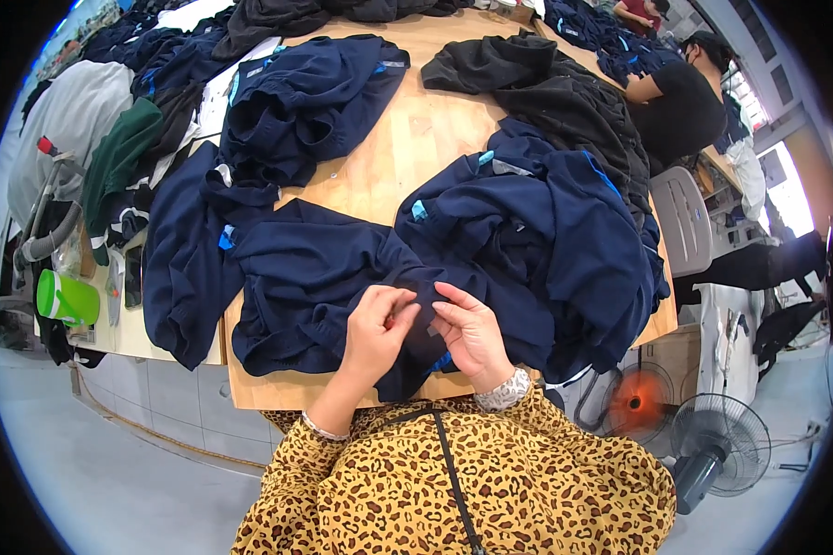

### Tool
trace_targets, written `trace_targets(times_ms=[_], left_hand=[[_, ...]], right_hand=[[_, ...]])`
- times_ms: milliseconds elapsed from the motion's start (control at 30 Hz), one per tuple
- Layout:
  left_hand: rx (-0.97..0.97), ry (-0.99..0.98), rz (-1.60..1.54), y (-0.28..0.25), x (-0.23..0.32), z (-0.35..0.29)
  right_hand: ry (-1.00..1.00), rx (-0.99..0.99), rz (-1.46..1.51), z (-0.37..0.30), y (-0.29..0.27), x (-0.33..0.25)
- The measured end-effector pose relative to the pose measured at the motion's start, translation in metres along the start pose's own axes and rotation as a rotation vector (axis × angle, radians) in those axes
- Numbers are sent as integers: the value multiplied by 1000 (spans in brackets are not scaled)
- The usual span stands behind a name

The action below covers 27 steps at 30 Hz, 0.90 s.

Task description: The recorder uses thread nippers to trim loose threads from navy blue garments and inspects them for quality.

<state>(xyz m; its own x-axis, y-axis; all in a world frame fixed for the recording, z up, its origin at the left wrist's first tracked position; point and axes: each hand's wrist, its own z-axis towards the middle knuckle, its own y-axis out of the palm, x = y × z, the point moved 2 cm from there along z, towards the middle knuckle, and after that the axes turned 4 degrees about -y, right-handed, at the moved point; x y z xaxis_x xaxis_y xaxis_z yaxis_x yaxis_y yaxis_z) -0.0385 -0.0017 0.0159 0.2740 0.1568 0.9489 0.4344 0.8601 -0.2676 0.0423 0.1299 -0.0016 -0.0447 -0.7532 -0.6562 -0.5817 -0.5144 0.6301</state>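
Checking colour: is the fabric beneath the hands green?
No, the fabric beneath the left hand and right hand is navy blue.

A garment workshop; navy garments [592, 245] heap a wooden table [370, 171]; a co-worker [683, 113] is nearby.

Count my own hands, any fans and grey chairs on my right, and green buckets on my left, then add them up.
Hands: 2, left hand and right hand
Fans: 2, orange fan and grey fan
Grey chair: 1
Green bucket: 1
Total: 6
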Motion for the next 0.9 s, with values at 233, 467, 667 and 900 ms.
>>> trace_targets(times_ms=[233,467,667,900], left_hand=[[37,-218,-271,12,-35,2],[-77,0,-22,4,-1,5],[-108,-492,-523,12,-21,10],[-131,-588,-798,-1,-26,8]], right_hand=[[-61,-39,-92,-5,6,3],[-128,-46,-133,-6,7,4],[-167,-106,-242,-7,6,7],[-170,-5,-166,-5,5,5]])
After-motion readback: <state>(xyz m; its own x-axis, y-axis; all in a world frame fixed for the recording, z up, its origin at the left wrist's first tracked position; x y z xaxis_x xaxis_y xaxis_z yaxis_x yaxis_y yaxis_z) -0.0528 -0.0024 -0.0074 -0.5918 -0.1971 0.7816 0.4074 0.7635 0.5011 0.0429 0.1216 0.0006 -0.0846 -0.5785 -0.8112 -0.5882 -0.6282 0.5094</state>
